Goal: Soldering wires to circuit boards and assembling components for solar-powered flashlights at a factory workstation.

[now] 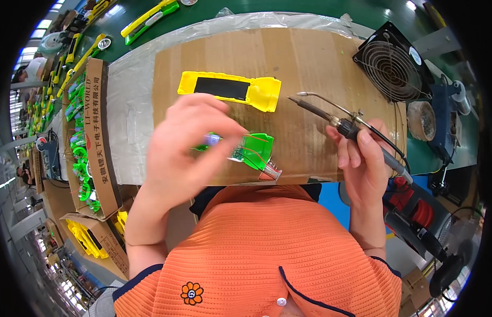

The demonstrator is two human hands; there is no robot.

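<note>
My right hand [365,153] grips a soldering iron [347,128] with a thin bent metal tube [330,101] fixed along it. Its tip points up and left over the cardboard. My left hand [196,142], slightly blurred, is closed in a pinch, and a thin red wire [257,138] comes out at its fingertips. Under that hand lies a green plastic housing [261,147] with a circuit board, a second red wire and a silvery lamp part [271,170] at its near end. The hand hides much of its left part. Just beyond rests a yellow housing [265,94] with a black panel [220,88].
A cardboard sheet [309,63] covers the bench in front of me. A box of green parts [100,137] stands at left, with yellow parts [87,239] in a lower box. A black fan [391,66] and a blue soldering unit [444,124] stand at right.
</note>
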